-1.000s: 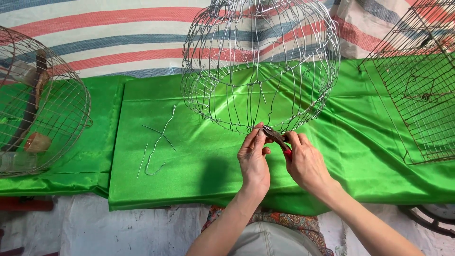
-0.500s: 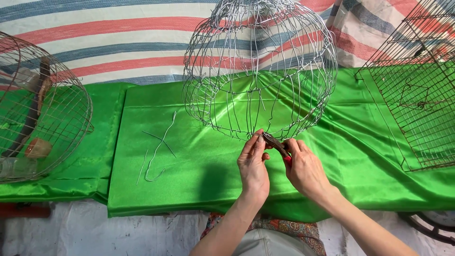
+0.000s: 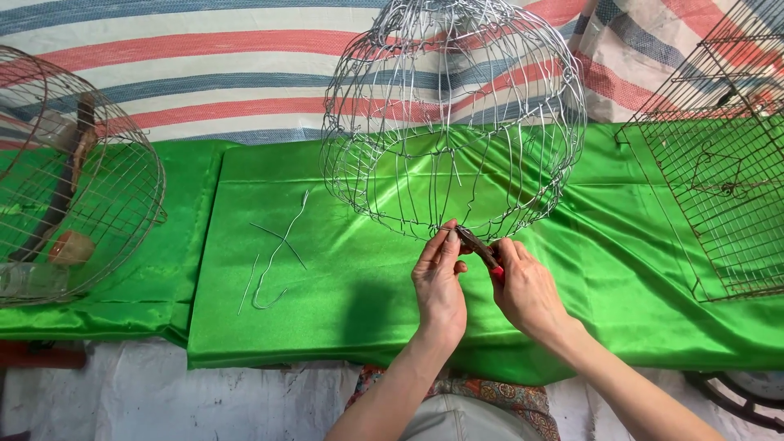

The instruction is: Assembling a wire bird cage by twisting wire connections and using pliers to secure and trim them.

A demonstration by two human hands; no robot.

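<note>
Little has moved since the earlier frames: both hands stay at the near rim of the wire cage (image 3: 453,122), and the view has only drifted slightly, so the cage sits a touch further right and higher in the picture. The right hand (image 3: 527,290) is closed around the red-handled pliers (image 3: 480,249), whose dark nose points up and left to the cage's bottom ring. The left hand (image 3: 439,282) has thumb and fingers pinched narrow right at the plier tips, touching the cage's lower wires; whether it grips a separate wire end I cannot tell. The cage is a rounded dome of silvery wire, standing tilted on the green cloth (image 3: 343,327) directly beyond the hands, its near edge meeting the fingertips. To the left of the hands, well apart, loose wire pieces (image 3: 278,253) lie bent and crossed on the cloth. Farther left a round cage (image 3: 77,175) lies on its side, and at the right edge a rusty square cage (image 3: 719,180) rests on the cloth. A striped tarp (image 3: 204,73) lies behind them all.
</note>
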